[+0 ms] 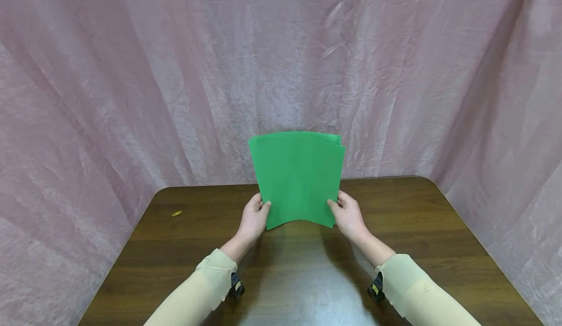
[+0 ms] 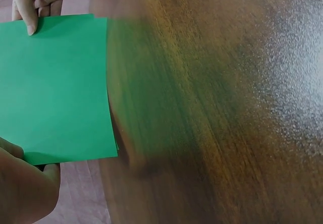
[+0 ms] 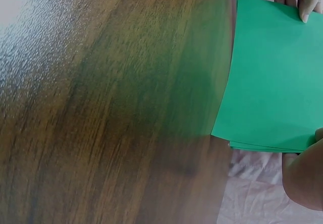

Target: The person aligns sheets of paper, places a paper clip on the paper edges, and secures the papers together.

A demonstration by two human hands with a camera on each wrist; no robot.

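Observation:
Several green sheets (image 1: pixel 300 177) are held up above the table, their edges slightly out of line and their lower edge bowed. My left hand (image 1: pixel 253 217) pinches the left side near the bottom, thumb in front and fingers behind. On the opposite side my right hand (image 1: pixel 349 217) pinches them the same way. The left wrist view shows the sheets (image 2: pixel 55 88) between my left hand (image 2: pixel 28 186) and my right hand (image 2: pixel 40 2). In the right wrist view an offset corner shows on the sheets (image 3: pixel 275 77), beside my right hand (image 3: pixel 305 176).
A yellow paper clip (image 1: pixel 177 213) lies on the brown wooden table (image 1: pixel 197 233) at the back left. Behind the table hangs a pink curtain (image 1: pixel 281 62), which also runs along both sides. Each wrist wears a small dark device.

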